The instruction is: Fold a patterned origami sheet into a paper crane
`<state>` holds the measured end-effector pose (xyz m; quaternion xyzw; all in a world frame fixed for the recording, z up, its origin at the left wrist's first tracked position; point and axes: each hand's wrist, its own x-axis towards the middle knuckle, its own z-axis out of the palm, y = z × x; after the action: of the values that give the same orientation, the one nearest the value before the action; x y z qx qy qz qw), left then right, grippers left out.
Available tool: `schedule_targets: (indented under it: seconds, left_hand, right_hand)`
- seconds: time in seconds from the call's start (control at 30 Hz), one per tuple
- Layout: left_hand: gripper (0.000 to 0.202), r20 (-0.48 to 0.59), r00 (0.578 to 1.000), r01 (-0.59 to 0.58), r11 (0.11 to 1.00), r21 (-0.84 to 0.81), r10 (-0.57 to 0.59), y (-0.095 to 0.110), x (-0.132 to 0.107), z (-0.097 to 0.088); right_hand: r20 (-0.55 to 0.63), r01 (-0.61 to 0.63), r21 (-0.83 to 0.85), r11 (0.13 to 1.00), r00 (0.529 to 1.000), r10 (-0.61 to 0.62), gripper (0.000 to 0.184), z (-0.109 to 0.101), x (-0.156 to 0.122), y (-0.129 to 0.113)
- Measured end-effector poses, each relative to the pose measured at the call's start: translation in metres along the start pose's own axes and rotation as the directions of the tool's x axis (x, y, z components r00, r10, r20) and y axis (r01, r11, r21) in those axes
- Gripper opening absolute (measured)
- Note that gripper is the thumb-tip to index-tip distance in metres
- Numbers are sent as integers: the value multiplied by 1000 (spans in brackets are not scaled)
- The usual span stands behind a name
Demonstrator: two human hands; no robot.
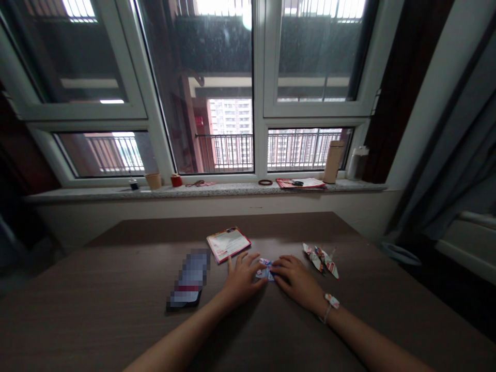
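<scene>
A small piece of folded paper (pixel 265 269), printed in blue, white and red, lies on the table between my hands. My left hand (pixel 243 275) grips its left side with thumb and forefinger, the other fingers fanned out towards the paper stack. From the right, my right hand (pixel 296 279) holds the paper's other edge, thumb low and fingers bent over it. My fingers cover parts of the paper. To the right of my right hand lie folded paper pieces (pixel 321 261) with red and white print, their exact shape unclear.
On the brown table (pixel 127 258), a stack of printed paper sheets (pixel 228 244) lies beyond my left hand and a phone (pixel 189 279) to its left. The windowsill (pixel 232 190) bears a paper cup (pixel 154 180), a tan bottle (pixel 333 163) and scissors (pixel 297 183) on papers.
</scene>
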<state>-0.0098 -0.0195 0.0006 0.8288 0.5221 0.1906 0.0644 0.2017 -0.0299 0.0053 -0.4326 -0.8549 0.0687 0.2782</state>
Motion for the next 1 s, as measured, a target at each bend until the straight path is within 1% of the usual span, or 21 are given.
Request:
schedule_targets:
  seconds: [0.17, 0.33, 0.4, 0.5, 0.63, 0.73, 1.0]
  left_hand:
    - [35, 35, 999, -13, 998, -58, 15, -1, 0, -3]
    - [32, 9, 1000, -24, 997, -72, 24, -1, 0, -4]
    - [31, -4, 1000, -28, 997, -71, 28, 0, 1, -4]
    - [29, -18, 999, -42, 996, -74, 41, 1, 1, -4]
    - [30, -24, 998, -54, 996, -76, 52, 1, 1, -4]
    - [29, -34, 998, -55, 996, -70, 52, 3, 1, -5]
    - [24, -47, 997, -57, 996, -69, 54, 7, 1, -7]
  right_hand:
    - [5, -38, -5, 999, 999, 38, 29, 1, -1, 6]
    - [18, -72, -25, 997, 997, 73, 33, 1, -1, 9]
    - [16, -69, -23, 997, 997, 69, 34, 1, -1, 10]
    - [3, -19, -2, 1000, 1000, 19, 35, 0, -1, 9]
    - [17, 34, 20, 999, 999, -34, 28, -2, -2, 5]
    - [26, 22, 32, 999, 999, -23, 22, -3, -3, 3]
    - [7, 22, 55, 998, 1000, -23, 16, -1, -1, 6]
